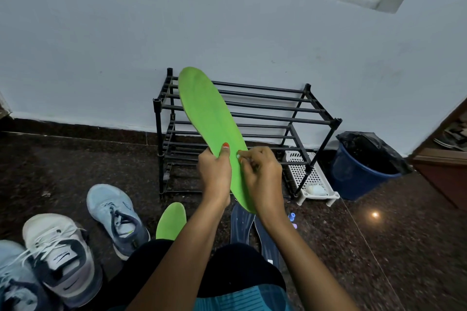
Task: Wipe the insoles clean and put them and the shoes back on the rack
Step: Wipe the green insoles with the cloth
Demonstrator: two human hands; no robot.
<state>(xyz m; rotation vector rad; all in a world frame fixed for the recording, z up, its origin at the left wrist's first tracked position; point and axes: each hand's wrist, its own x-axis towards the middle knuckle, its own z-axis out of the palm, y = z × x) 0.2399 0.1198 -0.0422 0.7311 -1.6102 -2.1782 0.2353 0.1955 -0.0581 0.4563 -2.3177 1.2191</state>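
Head view. The green insole [209,118] is held up in front of the black rack [273,111], its face toward the camera. Its long axis runs diagonally: the broad toe end points up and to the left, over the rack's top left corner, and the heel end points down and to the right, below the wrists. The left hand [214,174] grips the insole's left edge, fingers wrapped behind and thumb [225,149] pressed flat on the green face. The right hand [261,171] has its fingers curled tight and pinches the right edge level with the left thumb; whether it also holds a wipe cannot be told. Both forearms reach forward and converge at the insole's lower half.

On the dark floor lie a second green insole [171,219], toe toward the rack, and 2 dark insoles [241,225] side by side under the right wrist. 3 shoes [113,214] stand at lower left. A blue bin [364,174] sits right of the rack.
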